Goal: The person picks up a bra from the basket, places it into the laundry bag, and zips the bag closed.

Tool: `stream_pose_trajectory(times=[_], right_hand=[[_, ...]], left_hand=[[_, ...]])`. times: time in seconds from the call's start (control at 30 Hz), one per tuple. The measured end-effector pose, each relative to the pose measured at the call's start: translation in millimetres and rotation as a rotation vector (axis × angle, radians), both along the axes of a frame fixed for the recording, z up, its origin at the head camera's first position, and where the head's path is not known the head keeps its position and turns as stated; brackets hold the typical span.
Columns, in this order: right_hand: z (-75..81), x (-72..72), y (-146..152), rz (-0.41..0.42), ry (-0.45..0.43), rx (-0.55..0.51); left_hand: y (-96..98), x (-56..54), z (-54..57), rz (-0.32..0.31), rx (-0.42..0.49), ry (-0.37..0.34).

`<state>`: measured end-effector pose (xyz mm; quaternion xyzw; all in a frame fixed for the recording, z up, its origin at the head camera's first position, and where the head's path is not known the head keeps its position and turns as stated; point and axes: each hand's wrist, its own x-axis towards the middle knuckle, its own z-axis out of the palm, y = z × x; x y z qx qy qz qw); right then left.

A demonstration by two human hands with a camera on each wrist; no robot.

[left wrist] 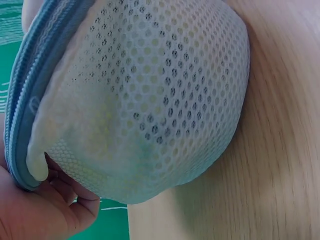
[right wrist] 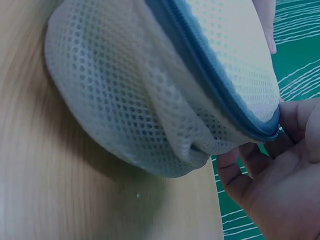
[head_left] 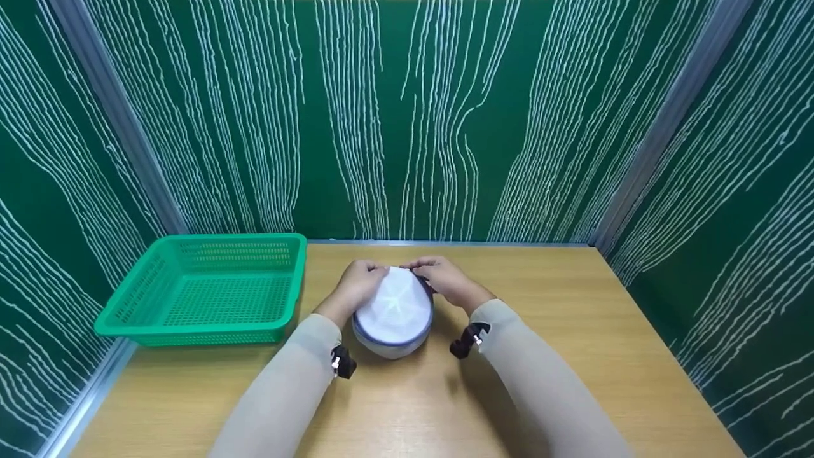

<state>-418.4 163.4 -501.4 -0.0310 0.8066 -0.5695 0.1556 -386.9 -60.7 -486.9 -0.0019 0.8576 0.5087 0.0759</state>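
A round white mesh laundry bag (head_left: 394, 308) with a blue zipper (right wrist: 205, 70) around its top edge rests on the wooden table, its pale lid facing up. My left hand (head_left: 361, 284) pinches the bag's far-left rim between thumb and fingers. At the far-right rim, my right hand (head_left: 447, 280) grips the zipper edge, thumb on top and fingers below. Honeycomb mesh bulges below the zipper in the left wrist view, with faint yellowish patches behind it. Folds crease the bag's side (right wrist: 170, 110) near the right hand. The zipper's pull is hidden.
To the left stands a green plastic basket (head_left: 296, 299) with perforated walls. Green panels (head_left: 509, 127) with white wavy lines enclose the wooden table (head_left: 540, 280) at the back and both sides. Each sleeved wrist carries a small black camera (head_left: 343, 362).
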Motion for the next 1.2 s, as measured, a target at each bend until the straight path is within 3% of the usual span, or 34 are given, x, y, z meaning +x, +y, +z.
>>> stream_pose_trajectory(times=[0.37, 0.5, 0.63, 0.87, 1.03, 1.2], right_hand=[[2.3, -1.1, 4, 0.037, -0.034, -0.033], [-0.1, -2.2, 3, 0.037, 0.018, 0.050], [-3.0, -1.5, -1, 0.020, 0.135, 0.143], [-2.1, 5.1, -11, -0.039, 0.282, 0.266], [-3.9, 5.9, -9, -0.043, 0.330, 0.287], [-4.8, 7.4, -6, -0.062, 0.327, 0.291]], left_hand=[[-4.2, 1.3, -2.4, 0.011, 0.025, -0.037], [-4.0, 1.5, -4.8, 0.011, 0.022, -0.001], [-3.4, 1.8, -8.0, 0.030, 0.021, 0.032], [-2.5, 2.2, -11.0, 0.125, 0.046, 0.007], [-8.6, 1.9, -14.2, 0.213, 0.100, 0.025], [-14.0, 1.2, -16.8, 0.281, 0.176, -0.009]])
